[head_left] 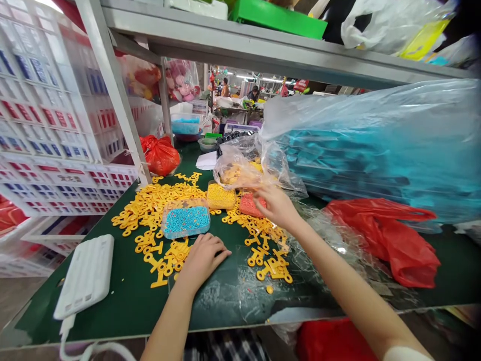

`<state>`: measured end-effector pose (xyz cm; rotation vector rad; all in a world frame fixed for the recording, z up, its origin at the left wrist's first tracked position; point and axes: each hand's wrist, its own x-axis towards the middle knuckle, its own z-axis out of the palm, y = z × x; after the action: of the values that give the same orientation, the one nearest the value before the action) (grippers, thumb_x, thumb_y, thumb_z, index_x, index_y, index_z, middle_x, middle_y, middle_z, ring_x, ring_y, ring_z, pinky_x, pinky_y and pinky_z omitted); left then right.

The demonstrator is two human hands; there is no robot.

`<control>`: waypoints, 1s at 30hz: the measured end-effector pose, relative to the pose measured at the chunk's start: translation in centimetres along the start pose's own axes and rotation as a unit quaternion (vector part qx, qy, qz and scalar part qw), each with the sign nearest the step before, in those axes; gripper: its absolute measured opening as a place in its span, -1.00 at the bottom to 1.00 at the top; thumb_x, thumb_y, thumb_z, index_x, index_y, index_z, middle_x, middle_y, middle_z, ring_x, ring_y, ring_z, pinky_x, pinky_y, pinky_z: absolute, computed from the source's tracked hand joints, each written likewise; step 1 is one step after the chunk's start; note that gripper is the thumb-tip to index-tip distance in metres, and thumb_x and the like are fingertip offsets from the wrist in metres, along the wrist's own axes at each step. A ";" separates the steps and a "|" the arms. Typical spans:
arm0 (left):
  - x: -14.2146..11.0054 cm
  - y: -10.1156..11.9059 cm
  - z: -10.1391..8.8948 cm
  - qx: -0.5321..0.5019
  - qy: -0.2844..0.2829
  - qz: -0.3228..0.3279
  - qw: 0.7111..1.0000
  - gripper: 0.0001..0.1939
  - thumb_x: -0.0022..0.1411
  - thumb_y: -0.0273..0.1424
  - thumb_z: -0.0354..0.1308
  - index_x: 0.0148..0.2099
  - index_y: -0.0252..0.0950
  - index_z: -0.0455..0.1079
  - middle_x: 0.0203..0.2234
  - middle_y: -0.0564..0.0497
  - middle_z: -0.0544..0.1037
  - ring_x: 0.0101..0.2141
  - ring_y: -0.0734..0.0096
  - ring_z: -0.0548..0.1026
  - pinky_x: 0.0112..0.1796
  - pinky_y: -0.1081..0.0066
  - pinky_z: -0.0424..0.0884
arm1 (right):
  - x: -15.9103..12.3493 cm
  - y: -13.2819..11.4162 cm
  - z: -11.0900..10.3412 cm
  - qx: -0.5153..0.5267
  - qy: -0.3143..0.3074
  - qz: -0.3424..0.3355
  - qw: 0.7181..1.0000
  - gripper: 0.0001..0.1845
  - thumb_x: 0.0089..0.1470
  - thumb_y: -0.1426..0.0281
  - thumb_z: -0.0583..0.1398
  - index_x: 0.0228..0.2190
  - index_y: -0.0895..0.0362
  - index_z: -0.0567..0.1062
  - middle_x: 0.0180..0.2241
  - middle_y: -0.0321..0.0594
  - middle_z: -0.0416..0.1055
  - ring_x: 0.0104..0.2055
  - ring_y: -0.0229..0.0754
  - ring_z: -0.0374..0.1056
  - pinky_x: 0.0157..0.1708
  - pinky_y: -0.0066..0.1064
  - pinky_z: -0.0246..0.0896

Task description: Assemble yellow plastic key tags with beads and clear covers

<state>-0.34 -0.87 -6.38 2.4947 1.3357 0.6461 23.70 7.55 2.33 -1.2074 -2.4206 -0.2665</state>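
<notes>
The left hand (203,260) is being rested palm down and open on the green surface (124,296), just beside the yellow plastic pieces (158,210); the right hand (276,206) is being held half open against a clear bag (240,168) of yellow pieces, right of centre; whether the bag is being gripped cannot be told; a red bead tray (251,204) is being touched or nearly touched under those fingers; a blue bead tray (186,220) and a yellow bead tray (221,196) are being left among the pieces, between the hands; a red bag (387,240) is lying at right.
</notes>
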 end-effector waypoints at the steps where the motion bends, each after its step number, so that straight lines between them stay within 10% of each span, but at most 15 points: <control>1: 0.0 0.0 0.0 0.004 -0.004 0.002 1.000 -0.81 0.32 -0.28 0.13 -0.25 -0.24 0.51 -0.31 0.03 0.57 -0.21 0.24 0.41 -0.16 0.24 0.27 | -1.2 -0.4 0.3 -0.002 -0.054 0.002 0.999 -0.75 0.25 0.32 0.02 -0.28 0.13 0.47 -0.26 -0.14 0.47 -0.18 -0.10 0.35 -0.21 -0.33 0.17; 4: 0.1 0.2 0.0 0.006 -0.008 0.002 1.000 -0.83 0.33 -0.31 0.12 -0.20 -0.23 0.52 -0.28 0.02 0.58 -0.19 0.24 0.43 -0.15 0.24 0.28 | -3.7 -1.2 2.1 -0.015 -0.145 0.020 0.989 -0.82 0.21 0.31 0.12 -0.32 0.11 0.49 -0.32 -0.20 0.50 -0.28 -0.15 0.40 -0.33 -0.40 0.16; 11: 0.0 0.5 0.2 -0.020 0.036 -0.033 0.999 -0.78 0.38 -0.31 0.02 -0.15 -0.25 0.48 -0.21 -0.03 0.57 -0.13 0.24 0.45 -0.08 0.22 0.33 | -4.8 -1.3 6.0 -0.044 -0.143 0.050 0.987 -0.78 0.16 0.30 0.21 -0.27 0.23 0.48 -0.21 0.00 0.45 -0.14 -0.01 0.36 -0.22 -0.28 0.20; 24: 10.3 3.4 2.0 0.210 -0.045 -0.079 0.973 -0.78 0.30 -0.33 0.13 -0.13 -0.38 0.47 -0.14 -0.21 0.52 -0.07 0.04 0.41 -0.10 0.17 0.30 | -5.4 -0.1 5.2 -0.045 -0.066 0.058 0.995 -0.86 0.20 0.38 0.16 -0.26 0.18 0.48 -0.21 -0.08 0.46 -0.11 0.00 0.26 -0.18 -0.24 0.06; 30: 11.1 3.0 2.3 0.236 -0.067 -0.056 0.968 -0.79 0.32 -0.36 0.11 -0.15 -0.42 0.45 -0.13 -0.26 0.48 -0.05 0.01 0.37 -0.06 0.15 0.26 | -5.3 0.3 5.2 -0.035 -0.018 0.069 0.997 -0.87 0.21 0.40 0.14 -0.27 0.18 0.48 -0.24 -0.08 0.47 -0.14 -0.01 0.27 -0.21 -0.25 0.03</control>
<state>8.31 6.77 -4.17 2.7236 1.7270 0.1348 25.24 5.77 -4.70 -1.4153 -2.3615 -0.2908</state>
